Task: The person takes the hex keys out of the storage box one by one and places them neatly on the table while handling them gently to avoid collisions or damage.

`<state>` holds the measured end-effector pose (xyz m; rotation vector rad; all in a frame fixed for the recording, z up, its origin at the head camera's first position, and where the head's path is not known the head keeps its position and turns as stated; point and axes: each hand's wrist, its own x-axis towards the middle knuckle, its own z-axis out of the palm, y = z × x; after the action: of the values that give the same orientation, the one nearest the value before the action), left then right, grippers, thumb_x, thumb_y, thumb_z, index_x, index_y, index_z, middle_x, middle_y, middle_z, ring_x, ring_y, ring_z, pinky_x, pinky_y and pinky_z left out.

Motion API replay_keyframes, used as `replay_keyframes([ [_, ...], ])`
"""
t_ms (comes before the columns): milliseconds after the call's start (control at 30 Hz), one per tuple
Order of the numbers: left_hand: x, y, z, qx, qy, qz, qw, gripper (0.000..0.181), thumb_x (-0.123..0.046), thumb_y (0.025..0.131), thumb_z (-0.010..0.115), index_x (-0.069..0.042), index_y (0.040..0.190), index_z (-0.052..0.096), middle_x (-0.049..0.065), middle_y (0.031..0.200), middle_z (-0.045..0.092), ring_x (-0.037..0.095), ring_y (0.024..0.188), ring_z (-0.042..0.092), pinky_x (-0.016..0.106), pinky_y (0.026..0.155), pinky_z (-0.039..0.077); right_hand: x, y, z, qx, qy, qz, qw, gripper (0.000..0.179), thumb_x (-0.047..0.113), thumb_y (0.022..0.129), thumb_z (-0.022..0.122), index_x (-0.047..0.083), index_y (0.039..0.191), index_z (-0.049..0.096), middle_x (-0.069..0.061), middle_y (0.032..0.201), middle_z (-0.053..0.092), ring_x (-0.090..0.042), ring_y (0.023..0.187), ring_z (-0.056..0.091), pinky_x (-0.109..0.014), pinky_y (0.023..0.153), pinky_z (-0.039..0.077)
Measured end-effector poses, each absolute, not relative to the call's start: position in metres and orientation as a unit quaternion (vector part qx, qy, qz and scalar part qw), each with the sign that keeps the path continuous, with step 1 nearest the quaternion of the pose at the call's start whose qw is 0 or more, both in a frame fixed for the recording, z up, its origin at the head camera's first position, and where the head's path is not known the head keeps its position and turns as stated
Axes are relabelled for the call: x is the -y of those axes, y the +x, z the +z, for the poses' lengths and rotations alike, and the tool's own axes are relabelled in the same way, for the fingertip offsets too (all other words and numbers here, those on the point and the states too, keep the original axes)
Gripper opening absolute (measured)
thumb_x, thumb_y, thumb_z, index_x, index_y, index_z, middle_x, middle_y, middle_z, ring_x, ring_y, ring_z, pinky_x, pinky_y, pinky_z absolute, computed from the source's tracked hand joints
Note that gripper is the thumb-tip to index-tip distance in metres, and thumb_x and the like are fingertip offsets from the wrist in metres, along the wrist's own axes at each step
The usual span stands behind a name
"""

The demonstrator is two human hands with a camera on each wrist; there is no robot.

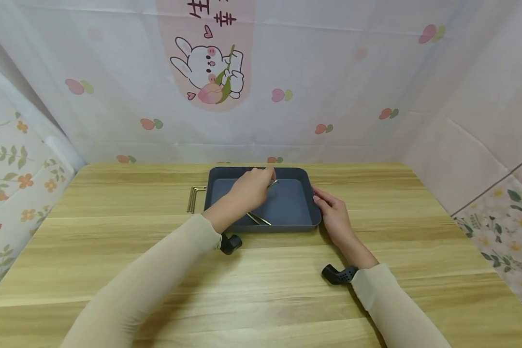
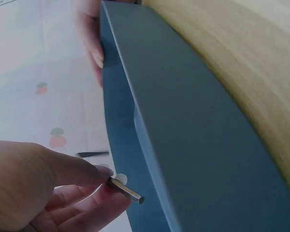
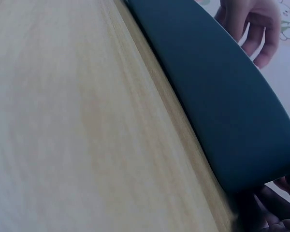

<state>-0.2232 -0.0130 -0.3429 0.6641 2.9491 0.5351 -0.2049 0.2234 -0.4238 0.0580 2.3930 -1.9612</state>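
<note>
A dark blue-grey tray (image 1: 287,203) with a low wall lies flat on the wooden table. Above its inside, my left hand (image 1: 250,187) pinches a brass-coloured hex key (image 2: 127,190) between thumb and fingers. One end of the key sticks out past the fingertips in the left wrist view. More hex keys (image 1: 259,219) rest on the tray floor near its front wall, partly hidden by the left forearm. My right hand (image 1: 336,215) holds the tray's right side, thumb near the rim and fingers along the outer wall.
Several L-shaped hex keys (image 1: 192,199) lie side by side on the table (image 1: 269,280), just left of the tray. A printed cloth (image 1: 287,63) with a rabbit hangs behind the table. Each wrist wears a black camera mount (image 1: 340,274).
</note>
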Motion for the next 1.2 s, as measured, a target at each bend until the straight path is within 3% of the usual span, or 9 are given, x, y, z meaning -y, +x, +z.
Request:
replay_keyframes([
  [133,0.019,-0.216,-0.341,-0.956,0.215,0.197,0.01,0.043,-0.002,0.1,0.059,-0.013,0.141,0.054,0.01,0.11,0.074,0.022,0.083,0.072,0.028,0.062,0.052,-0.223,-0.204,-0.422,-0.772,0.02,-0.634,0.025,0.044,0.019,0.108,0.047,0.009,0.151,0.047,-0.007,0.159,0.045,-0.015,0.148,0.039,-0.021,0.114,0.041],
  [267,0.026,-0.211,-0.34,-0.949,0.218,0.225,-0.01,0.042,-0.003,0.101,0.058,-0.016,0.141,0.058,0.011,0.116,0.074,0.018,0.076,0.07,0.025,0.056,0.046,-0.223,-0.203,-0.421,-0.773,0.025,-0.633,0.027,0.044,0.02,0.108,0.048,0.009,0.151,0.047,-0.007,0.159,0.045,-0.015,0.149,0.039,-0.025,0.117,0.039],
  [400,0.033,-0.209,-0.338,-0.944,0.21,0.256,-0.017,0.042,0.002,0.1,0.055,-0.016,0.138,0.062,0.012,0.114,0.072,0.013,0.056,0.052,0.024,0.049,0.032,-0.224,-0.204,-0.423,-0.774,0.027,-0.632,0.026,0.044,0.019,0.108,0.047,0.009,0.151,0.047,-0.007,0.159,0.044,-0.016,0.149,0.039,-0.027,0.117,0.039],
  [500,0.038,-0.208,-0.336,-0.94,0.199,0.275,-0.018,0.047,0.004,0.098,0.053,-0.017,0.139,0.061,0.011,0.116,0.069,0.015,0.054,0.045,0.025,0.049,0.027,-0.224,-0.205,-0.423,-0.776,0.025,-0.629,0.024,0.044,0.019,0.108,0.047,0.008,0.151,0.047,-0.008,0.159,0.044,-0.017,0.149,0.039,-0.025,0.117,0.04],
  [633,0.046,-0.206,-0.335,-0.938,0.182,0.294,-0.026,0.049,0.003,0.097,0.055,-0.02,0.14,0.061,0.009,0.121,0.066,0.018,0.078,0.063,0.027,0.058,0.04,-0.224,-0.205,-0.423,-0.778,0.02,-0.627,0.02,0.044,0.02,0.109,0.047,0.008,0.151,0.047,-0.008,0.159,0.044,-0.018,0.15,0.038,-0.024,0.116,0.04],
  [733,0.051,-0.204,-0.335,-0.935,0.169,0.309,-0.028,0.047,0.0,0.097,0.058,-0.02,0.14,0.062,0.008,0.119,0.064,0.02,0.095,0.068,0.03,0.069,0.05,-0.223,-0.204,-0.423,-0.777,0.02,-0.629,0.02,0.044,0.02,0.109,0.047,0.009,0.151,0.047,-0.008,0.159,0.044,-0.017,0.15,0.038,-0.025,0.117,0.04],
  [1067,0.071,-0.207,-0.339,-0.914,0.137,0.38,-0.022,0.044,-0.004,0.098,0.062,-0.019,0.139,0.063,0.011,0.118,0.067,0.026,0.099,0.073,0.036,0.075,0.057,-0.226,-0.203,-0.423,-0.775,0.025,-0.631,0.023,0.044,0.02,0.108,0.048,0.009,0.151,0.047,-0.007,0.159,0.044,-0.016,0.149,0.039,-0.029,0.119,0.038],
  [1200,0.079,-0.209,-0.34,-0.906,0.124,0.405,-0.006,0.045,-0.003,0.098,0.061,-0.019,0.14,0.061,0.011,0.118,0.065,0.026,0.095,0.071,0.033,0.07,0.056,-0.224,-0.204,-0.423,-0.775,0.02,-0.631,0.026,0.044,0.019,0.108,0.047,0.009,0.151,0.047,-0.008,0.159,0.044,-0.017,0.15,0.038,-0.032,0.12,0.037],
])
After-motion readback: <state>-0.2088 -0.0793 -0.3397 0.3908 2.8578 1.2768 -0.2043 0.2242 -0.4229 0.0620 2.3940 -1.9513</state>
